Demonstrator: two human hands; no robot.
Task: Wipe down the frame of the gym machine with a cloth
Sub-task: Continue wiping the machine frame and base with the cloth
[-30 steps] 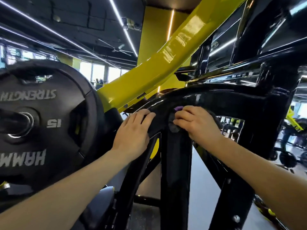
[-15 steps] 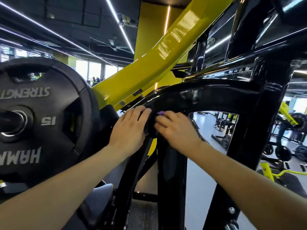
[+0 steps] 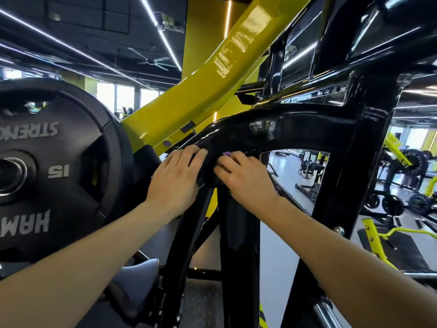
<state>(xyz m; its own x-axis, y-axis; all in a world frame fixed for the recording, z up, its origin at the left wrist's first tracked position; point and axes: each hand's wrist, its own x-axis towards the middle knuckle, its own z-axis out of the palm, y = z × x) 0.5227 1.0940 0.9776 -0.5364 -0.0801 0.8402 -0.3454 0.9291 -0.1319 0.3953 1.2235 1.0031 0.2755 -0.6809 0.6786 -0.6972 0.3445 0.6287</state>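
At the center of the frame, a dark cloth (image 3: 211, 176) is lying bunched against the glossy black frame (image 3: 295, 129) of a plate-loaded gym machine, at the point where the curved upper bar is meeting an upright post (image 3: 238, 245); a small purple patch (image 3: 227, 153) is showing at the cloth's upper edge. The person's right hand (image 3: 246, 178) is pressing on the cloth from the right, its fingers curling over the fabric and gripping it against the bar. The left hand (image 3: 176, 183) is resting just beside it on the same curved bar, fingers extended and lying flat over the metal, holding nothing, with its fingertips nearly meeting the cloth. Both bare forearms are reaching in from the bottom corners of the frame. Behind the hands, a broad yellow arm (image 3: 212, 74) of the machine is slanting from center left toward the top of the frame. A black weight plate (image 3: 59, 171) marked with mirrored white lettering and the number 15 is filling the left side, sitting on a chrome sleeve (image 3: 11, 171). A grey padded seat (image 3: 139, 285) is showing at the lower left center. Through the frame's opening at right, other yellow-and-black gym machines (image 3: 406, 176) are standing on a grey floor (image 3: 281, 252), while strip lights (image 3: 160, 31) are running across the dark ceiling at upper left.
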